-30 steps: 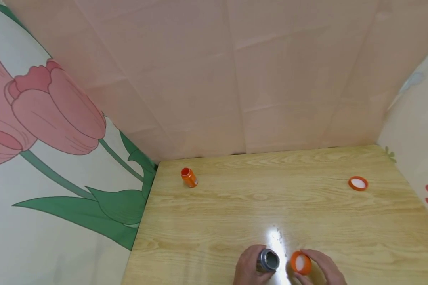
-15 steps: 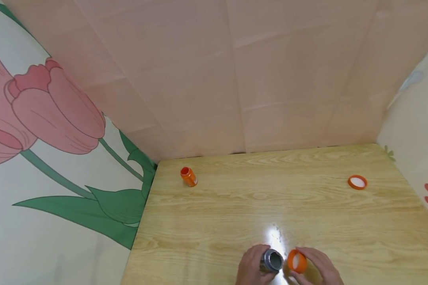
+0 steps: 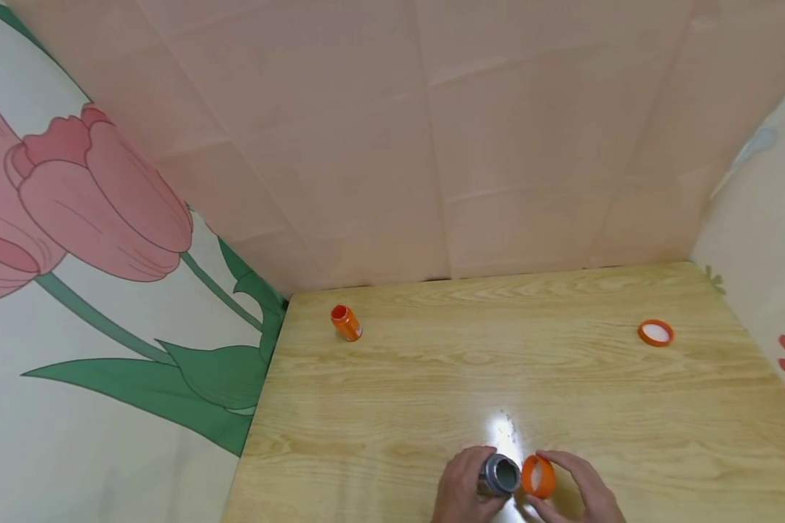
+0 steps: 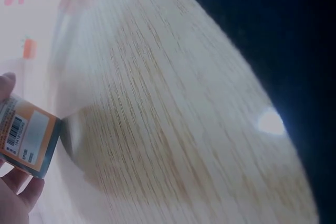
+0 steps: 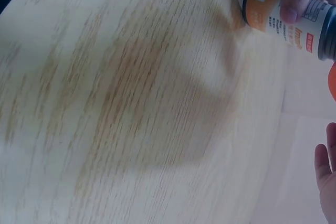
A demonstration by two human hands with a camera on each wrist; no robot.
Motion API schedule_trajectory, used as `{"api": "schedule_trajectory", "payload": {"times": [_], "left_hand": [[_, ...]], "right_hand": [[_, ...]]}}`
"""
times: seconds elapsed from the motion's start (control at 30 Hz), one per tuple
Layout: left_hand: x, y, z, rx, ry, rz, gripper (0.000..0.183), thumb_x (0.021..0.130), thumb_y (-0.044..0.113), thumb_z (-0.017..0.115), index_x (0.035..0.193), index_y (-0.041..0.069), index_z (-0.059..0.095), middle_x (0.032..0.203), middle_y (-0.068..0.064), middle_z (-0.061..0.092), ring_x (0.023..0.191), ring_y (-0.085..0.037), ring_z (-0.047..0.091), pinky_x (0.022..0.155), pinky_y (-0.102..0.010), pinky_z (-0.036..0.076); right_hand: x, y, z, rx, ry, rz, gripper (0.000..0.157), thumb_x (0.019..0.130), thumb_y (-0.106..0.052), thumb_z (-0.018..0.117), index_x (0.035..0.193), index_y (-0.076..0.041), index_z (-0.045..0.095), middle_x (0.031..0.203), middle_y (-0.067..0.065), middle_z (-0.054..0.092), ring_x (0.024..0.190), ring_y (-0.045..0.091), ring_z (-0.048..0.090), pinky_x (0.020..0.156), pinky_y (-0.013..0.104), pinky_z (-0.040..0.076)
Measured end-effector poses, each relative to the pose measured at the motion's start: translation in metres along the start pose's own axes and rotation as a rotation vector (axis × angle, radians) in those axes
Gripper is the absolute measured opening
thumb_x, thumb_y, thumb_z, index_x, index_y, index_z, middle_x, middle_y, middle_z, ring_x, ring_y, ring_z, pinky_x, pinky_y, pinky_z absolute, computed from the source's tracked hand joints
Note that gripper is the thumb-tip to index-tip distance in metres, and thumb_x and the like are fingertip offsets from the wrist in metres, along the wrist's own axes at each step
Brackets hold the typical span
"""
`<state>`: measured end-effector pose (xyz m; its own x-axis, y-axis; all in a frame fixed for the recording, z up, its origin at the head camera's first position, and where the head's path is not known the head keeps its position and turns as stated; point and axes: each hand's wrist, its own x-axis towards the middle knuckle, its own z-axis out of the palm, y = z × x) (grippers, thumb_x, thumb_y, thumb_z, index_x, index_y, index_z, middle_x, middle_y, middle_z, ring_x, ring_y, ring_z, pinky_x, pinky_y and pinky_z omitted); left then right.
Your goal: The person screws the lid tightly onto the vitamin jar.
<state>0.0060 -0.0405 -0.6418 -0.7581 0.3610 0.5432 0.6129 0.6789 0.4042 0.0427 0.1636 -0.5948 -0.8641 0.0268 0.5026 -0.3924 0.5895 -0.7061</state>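
Dark-grey cylindrical jar (image 3: 497, 476) with a ridged neck, uncapped, is at the near side of the light wood-grain table (image 3: 379, 392), right of centre in the head view. Mouth points up at the head camera and leans right. Long axis is strongly foreshortened there; right wrist view shows it on a slant, base end upper left, neck by the right edge. White-and-orange label (image 5: 275, 24) runs round the body; barcode side faces the left wrist camera. Can't tell if the base touches the table.

Left hand (image 3: 459, 488): fingers curled round the jar body, thumb on the near side, gap set by the jar's width. Neck sticks out clear of the grip.

Right hand (image 3: 585, 490): index finger on the far edge, thumb on the near edge of an orange round lid with a pale inside (image 3: 539, 477); spread about as wide as the lid. Lid is tipped on edge, hollow side facing left at the jar mouth. It's just beside the neck; contact can't be told.

Further back: small orange open-mouthed jar (image 3: 347, 324) upright at far left, red-orange ring-shaped lid with a white centre (image 3: 655, 333) flat at far right.
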Motion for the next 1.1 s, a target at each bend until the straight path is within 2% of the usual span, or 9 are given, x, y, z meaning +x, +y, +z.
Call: {"api": "schedule_trajectory", "payload": {"times": [0.17,0.33,0.47,0.63,0.7,0.87,1.1], "left_hand": [[0.000,0.000,0.001,0.011,-0.011,-0.008,0.071,0.062,0.038,0.091,0.123,0.022,0.061,0.112,0.009,0.065,0.101,-0.004,0.063,0.087,-0.016,0.048],[0.002,0.001,0.001,0.008,-0.018,-0.004,0.069,0.062,0.038,0.092,0.122,0.021,0.061,0.112,0.009,0.065,0.101,-0.004,0.063,0.087,-0.017,0.048],[0.003,0.000,0.002,0.006,-0.014,0.010,0.070,0.061,0.038,0.092,0.122,0.020,0.061,0.112,0.008,0.065,0.103,-0.005,0.063,0.087,-0.018,0.049],[0.003,0.000,0.003,0.004,-0.022,0.004,0.070,0.062,0.038,0.092,0.123,0.020,0.061,0.112,0.008,0.066,0.103,-0.006,0.064,0.086,-0.020,0.050],[0.004,0.001,0.002,0.003,-0.027,-0.001,0.071,0.063,0.038,0.091,0.124,0.021,0.060,0.112,0.007,0.066,0.103,-0.006,0.064,0.087,-0.020,0.050],[0.005,0.002,0.001,0.002,-0.033,0.009,0.071,0.065,0.039,0.090,0.125,0.020,0.059,0.113,0.006,0.066,0.104,-0.007,0.064,0.087,-0.021,0.050],[0.006,0.003,-0.002,0.005,-0.058,0.023,0.069,0.067,0.036,0.089,0.127,0.018,0.058,0.115,0.006,0.066,0.106,-0.007,0.063,0.089,-0.022,0.051]], "right_hand": [[0.003,0.000,0.000,0.009,-0.022,-0.005,0.081,0.044,-0.008,0.098,0.118,-0.010,0.067,0.112,-0.003,0.066,0.115,-0.014,0.048,0.100,-0.001,0.030],[0.009,0.000,-0.001,0.022,-0.038,-0.056,0.078,0.045,-0.008,0.097,0.117,-0.008,0.068,0.111,0.001,0.068,0.116,-0.011,0.048,0.102,0.000,0.030],[0.013,0.001,-0.001,0.020,-0.069,-0.071,0.077,0.046,-0.009,0.096,0.118,-0.012,0.067,0.112,-0.002,0.068,0.117,-0.011,0.046,0.103,0.000,0.028],[0.018,0.004,0.003,0.056,-0.048,-0.161,0.077,0.046,-0.011,0.096,0.118,-0.009,0.069,0.111,0.000,0.069,0.116,-0.005,0.050,0.104,0.005,0.030],[0.020,0.005,0.005,0.064,-0.042,-0.194,0.075,0.049,-0.016,0.096,0.118,-0.008,0.069,0.110,0.001,0.069,0.114,-0.003,0.051,0.104,0.005,0.031],[0.021,0.003,0.008,0.057,-0.070,-0.185,0.068,0.059,-0.026,0.095,0.119,-0.007,0.069,0.111,0.001,0.066,0.113,-0.002,0.050,0.104,0.004,0.030],[0.022,0.002,0.014,0.072,-0.075,-0.210,0.067,0.062,-0.030,0.093,0.118,-0.003,0.068,0.110,0.003,0.064,0.111,0.000,0.050,0.103,0.003,0.031]]}}
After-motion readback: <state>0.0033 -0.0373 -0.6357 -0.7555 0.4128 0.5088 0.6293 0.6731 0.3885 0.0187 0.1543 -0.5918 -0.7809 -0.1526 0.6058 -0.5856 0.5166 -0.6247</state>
